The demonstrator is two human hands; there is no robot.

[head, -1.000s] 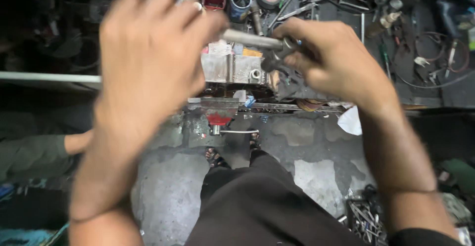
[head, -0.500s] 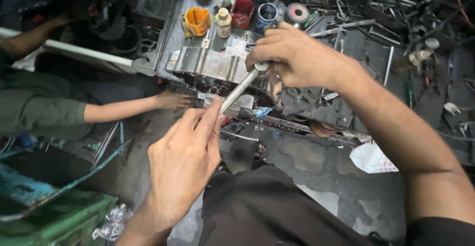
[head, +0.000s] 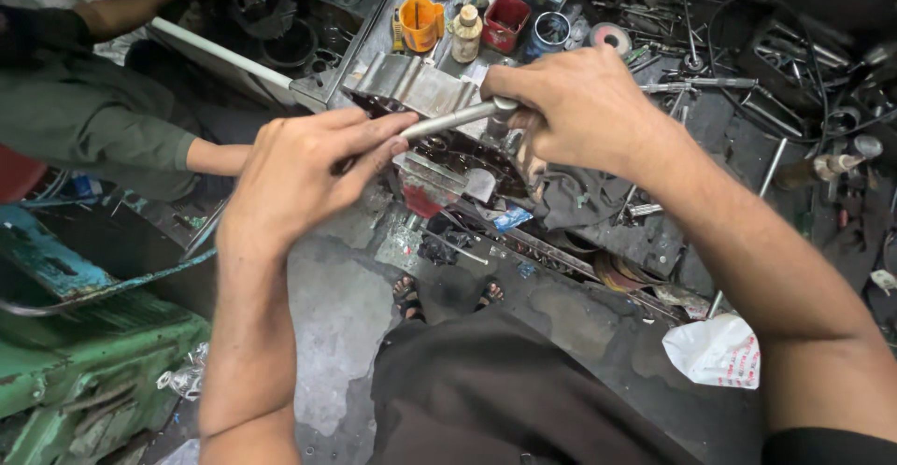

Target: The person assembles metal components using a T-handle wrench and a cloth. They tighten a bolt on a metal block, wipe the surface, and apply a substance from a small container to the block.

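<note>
Two bare hands hold one long steel rod above the near edge of the bench. The left hand is closed narrowly, with thumb and fingertips pinched around the rod's left end. The right hand is wrapped in a fist around the rod's right end, and the rod runs nearly level between the two hands, rising slightly to the right. Directly below the rod, at the near edge of the bench, sits a ribbed grey metal casting; whether the rod touches it cannot be told. Behind the casting, toward the far edge of the bench, stand an orange cup, a small pale bottle, a red square tub and an open round tin, all close together. A roll of tape lies just right of the tin. Loose metal tools and black cables cover the right part of the bench. On the floor below the bench's near edge lies a crumpled white bag. Sandalled feet stand on the grey floor. At the upper left, another person's forearm in a green sleeve reaches toward the bench.
</note>
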